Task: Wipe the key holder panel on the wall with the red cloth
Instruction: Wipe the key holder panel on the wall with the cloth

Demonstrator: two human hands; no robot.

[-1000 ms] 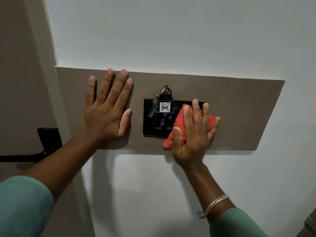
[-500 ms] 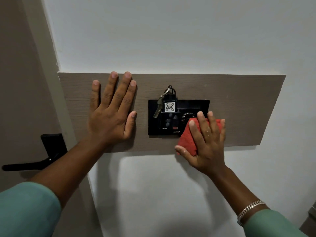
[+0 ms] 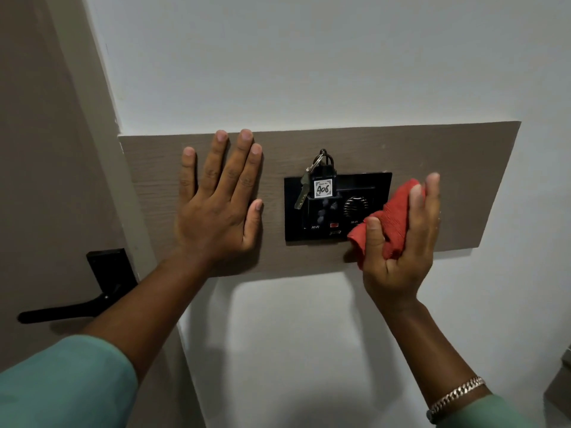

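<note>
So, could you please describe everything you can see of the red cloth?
The red cloth is a soft ribbed fabric, bunched into a wad. The right hand grips it, thumb across the front, fingers behind. One corner pokes out over the lower right corner of the black switch plate; whether it touches there is unclear.

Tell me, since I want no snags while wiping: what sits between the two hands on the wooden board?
In the head view, the black switch plate with a hanging key and its tag.
</note>
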